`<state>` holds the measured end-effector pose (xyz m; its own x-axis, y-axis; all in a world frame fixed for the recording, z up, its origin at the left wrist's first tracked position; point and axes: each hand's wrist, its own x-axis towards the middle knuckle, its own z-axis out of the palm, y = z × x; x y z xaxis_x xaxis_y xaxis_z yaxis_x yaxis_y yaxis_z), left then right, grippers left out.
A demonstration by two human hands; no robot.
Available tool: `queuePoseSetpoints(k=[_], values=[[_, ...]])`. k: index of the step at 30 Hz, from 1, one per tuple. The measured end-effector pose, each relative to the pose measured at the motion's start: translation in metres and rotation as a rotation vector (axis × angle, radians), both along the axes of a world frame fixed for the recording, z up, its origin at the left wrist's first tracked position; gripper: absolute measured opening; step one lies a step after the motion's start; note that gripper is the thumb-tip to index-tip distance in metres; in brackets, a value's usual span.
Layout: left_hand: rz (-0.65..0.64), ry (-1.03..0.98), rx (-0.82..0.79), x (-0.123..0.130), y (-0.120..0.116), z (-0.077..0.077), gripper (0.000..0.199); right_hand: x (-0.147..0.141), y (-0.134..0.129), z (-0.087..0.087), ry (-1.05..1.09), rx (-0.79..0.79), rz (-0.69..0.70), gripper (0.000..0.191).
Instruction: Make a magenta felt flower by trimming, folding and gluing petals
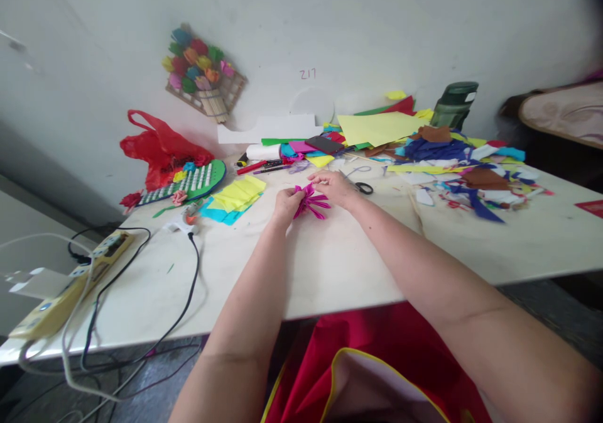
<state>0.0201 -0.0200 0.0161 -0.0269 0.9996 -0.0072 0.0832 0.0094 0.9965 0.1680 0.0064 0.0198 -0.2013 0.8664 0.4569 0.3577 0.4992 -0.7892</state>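
Note:
A magenta paper flower (315, 204) with narrow, spread petals is held above the middle of the white table (343, 266). My left hand (287, 204) is closed on its left side, thumb and fingers pinching the paper. My right hand (332, 188) is at the flower's upper right edge, its fingers bent and drawn together; what lies between the fingertips is too small to make out. Black-handled scissors (364, 188) lie just beyond my right hand. To the left are yellow paper sheets (239, 193) on top of blue ones (223, 213).
A glue gun (184, 220) with a black cord and a power strip (70, 291) are at left. Behind them sit a red bag (157, 146) and a green board (207, 181). Coloured scraps (438, 149) and a dark green bottle (455, 105) fill the back right.

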Motion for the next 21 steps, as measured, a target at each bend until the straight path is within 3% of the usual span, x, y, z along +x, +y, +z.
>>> queuePoseSetpoints(k=[7,11,21], values=[[0.018,-0.013,-0.025,0.001,0.000,0.000,0.025,0.001,-0.007,0.004,0.032,-0.100,0.107,0.019],[0.044,-0.008,-0.045,0.003,0.000,0.001,0.024,-0.002,-0.001,-0.002,-0.043,-0.088,0.045,0.009],[0.015,0.003,-0.030,0.002,0.003,-0.003,0.023,-0.005,0.014,-0.020,-0.112,0.011,0.001,0.007]])
